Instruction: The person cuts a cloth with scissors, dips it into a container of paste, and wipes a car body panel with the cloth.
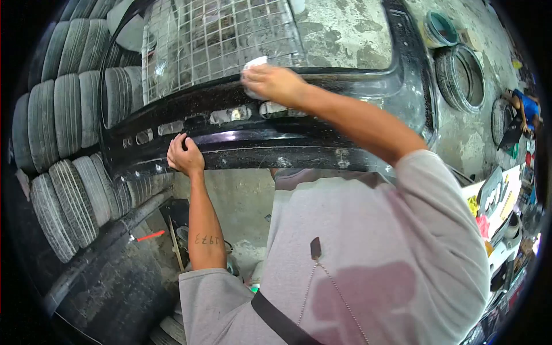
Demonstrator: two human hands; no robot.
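A large black vehicle body panel (322,129) with a big window opening and a row of oblong slots stretches in front of me. It has dusty, scuffed patches. My left hand (185,154) is closed on its near edge, toward the left end, with the fingers bent onto the black surface. Over the slots, my right hand (270,81) presses a white cloth or wad of paper (255,63) against the strip below the opening. Part of the white piece is hidden under my fingers.
Stacked tyres (69,109) line the left side. Wire mesh (221,40) shows through the panel's opening. At the right are a bucket (440,29), more tyres (460,77) and a person in blue (526,109). A red-handled tool (149,236) lies lower left.
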